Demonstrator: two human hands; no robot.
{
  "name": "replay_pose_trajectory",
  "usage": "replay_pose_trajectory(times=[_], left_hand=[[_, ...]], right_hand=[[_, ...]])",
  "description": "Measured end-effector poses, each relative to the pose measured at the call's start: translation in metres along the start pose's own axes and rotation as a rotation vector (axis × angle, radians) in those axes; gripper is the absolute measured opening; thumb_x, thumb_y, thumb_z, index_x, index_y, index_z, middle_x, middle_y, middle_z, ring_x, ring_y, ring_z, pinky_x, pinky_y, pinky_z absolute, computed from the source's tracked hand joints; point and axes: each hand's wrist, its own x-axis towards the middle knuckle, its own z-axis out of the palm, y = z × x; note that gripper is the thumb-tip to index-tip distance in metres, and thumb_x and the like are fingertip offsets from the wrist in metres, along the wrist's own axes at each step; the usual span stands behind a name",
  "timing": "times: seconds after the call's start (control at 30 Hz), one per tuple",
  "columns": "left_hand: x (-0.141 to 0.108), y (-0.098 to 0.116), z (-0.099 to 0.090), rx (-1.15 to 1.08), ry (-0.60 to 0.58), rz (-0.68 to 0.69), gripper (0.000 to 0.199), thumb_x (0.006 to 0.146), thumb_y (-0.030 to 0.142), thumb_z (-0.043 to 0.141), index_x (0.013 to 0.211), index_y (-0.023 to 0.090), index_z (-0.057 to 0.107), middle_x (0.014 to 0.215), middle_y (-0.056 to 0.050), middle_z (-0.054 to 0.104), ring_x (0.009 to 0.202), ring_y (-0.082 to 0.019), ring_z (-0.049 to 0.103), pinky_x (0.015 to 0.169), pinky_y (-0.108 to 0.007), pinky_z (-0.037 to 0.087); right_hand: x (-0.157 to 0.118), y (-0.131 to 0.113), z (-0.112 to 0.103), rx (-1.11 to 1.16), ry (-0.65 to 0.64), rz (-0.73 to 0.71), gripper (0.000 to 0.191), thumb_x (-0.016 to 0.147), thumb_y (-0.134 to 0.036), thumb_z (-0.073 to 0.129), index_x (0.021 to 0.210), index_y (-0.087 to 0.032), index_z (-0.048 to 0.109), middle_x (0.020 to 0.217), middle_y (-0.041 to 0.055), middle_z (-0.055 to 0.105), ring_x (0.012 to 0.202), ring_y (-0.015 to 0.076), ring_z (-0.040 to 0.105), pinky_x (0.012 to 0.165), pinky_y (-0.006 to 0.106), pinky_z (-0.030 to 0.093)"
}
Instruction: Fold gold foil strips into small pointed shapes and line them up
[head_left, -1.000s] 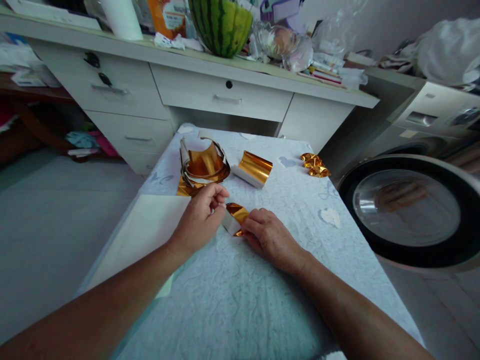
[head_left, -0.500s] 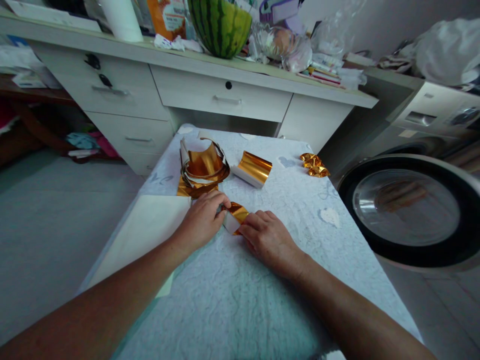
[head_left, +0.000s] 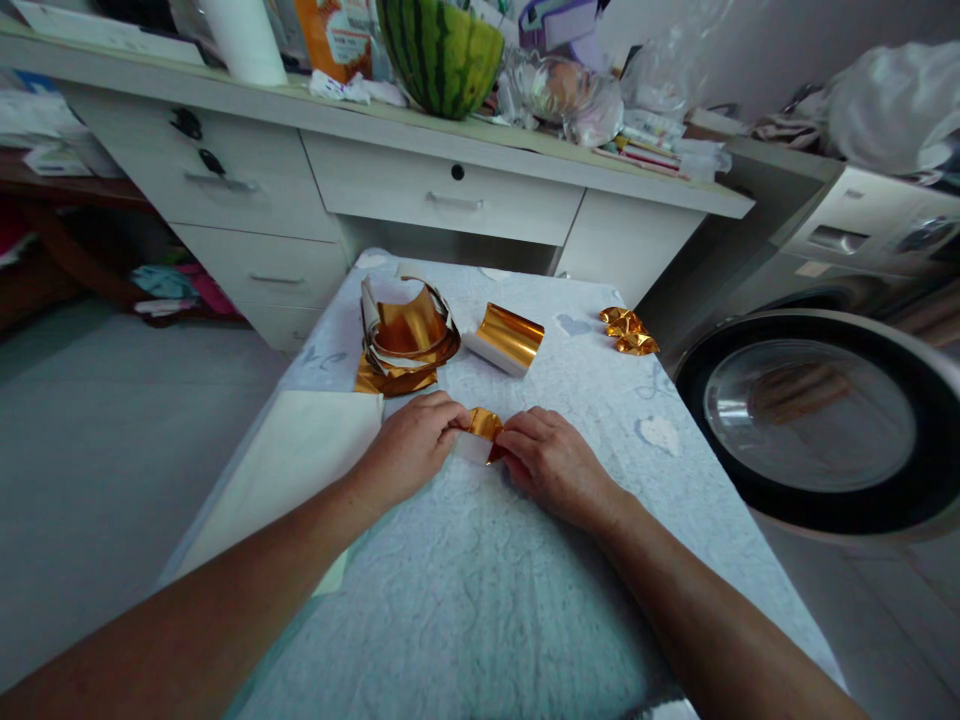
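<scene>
- We hold a small piece of gold foil paper [head_left: 484, 424] between our two hands, low over the near-middle of the cloth-covered table [head_left: 525, 630]; its gold face shows on top and a white part shows below, toward us.
- Our left hand [head_left: 412, 447] grasps the piece by its left end, thumb and fingertips closed together there.
- Our right hand [head_left: 556, 465] grasps the opposite end, its fingers curled in and its fingertips pressed to the foil; we cannot tell exactly how its thumb sits.
- Beyond our left hand we see a curled stack of gold paper [head_left: 409, 335], standing on a flatter gold sheet [head_left: 397, 384].
- To the right of that stack, and apart from it, lies a curved gold sheet [head_left: 514, 335] with a white edge facing us.
- Near the table's far right edge we have some folded gold foil pieces [head_left: 630, 333], grouped close together.
- Beneath our left wrist and forearm, a pale sheet [head_left: 292, 450] lies along the table's left side.
</scene>
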Motion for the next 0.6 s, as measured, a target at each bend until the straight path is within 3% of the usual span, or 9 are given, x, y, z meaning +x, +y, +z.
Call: replay_pose_trajectory(times=[0.23,0.33,0.43,0.6], left_hand=[[0.000,-0.001,0.001,0.026,0.010,0.002,0.019,0.084,0.010,0.050,0.088,0.020,0.065,0.091,-0.004,0.063,0.092,-0.021,0.060,0.083,-0.035,0.048],[0.000,-0.001,0.000,0.041,0.024,0.014,0.017,0.084,0.010,0.051,0.088,0.020,0.065,0.091,-0.004,0.061,0.092,-0.021,0.059,0.083,-0.035,0.048],[0.000,0.000,0.000,0.046,0.023,0.014,0.017,0.083,0.010,0.052,0.087,0.020,0.065,0.090,-0.003,0.060,0.092,-0.020,0.059,0.083,-0.034,0.048],[0.000,-0.001,0.001,0.037,0.012,0.006,0.018,0.083,0.009,0.051,0.088,0.020,0.065,0.092,-0.004,0.061,0.093,-0.021,0.058,0.084,-0.035,0.047]], right_hand=[[0.000,-0.007,-0.002,-0.071,-0.026,-0.032,0.012,0.093,-0.019,0.053,0.090,-0.018,0.065,0.090,0.0073,0.065,0.083,0.0207,0.053,0.075,0.034,0.039],[0.000,-0.010,0.000,-0.066,0.001,0.039,0.011,0.092,-0.018,0.055,0.100,-0.016,0.062,0.087,0.0076,0.066,0.081,0.0211,0.053,0.073,0.033,0.039],[0.000,-0.011,0.002,-0.069,0.030,0.099,0.009,0.092,-0.017,0.055,0.097,-0.015,0.061,0.080,0.0067,0.064,0.075,0.0202,0.053,0.069,0.032,0.038],[0.001,-0.008,0.004,-0.044,-0.002,0.038,0.012,0.092,-0.015,0.054,0.090,-0.017,0.066,0.090,0.0062,0.065,0.083,0.0195,0.055,0.074,0.031,0.038]])
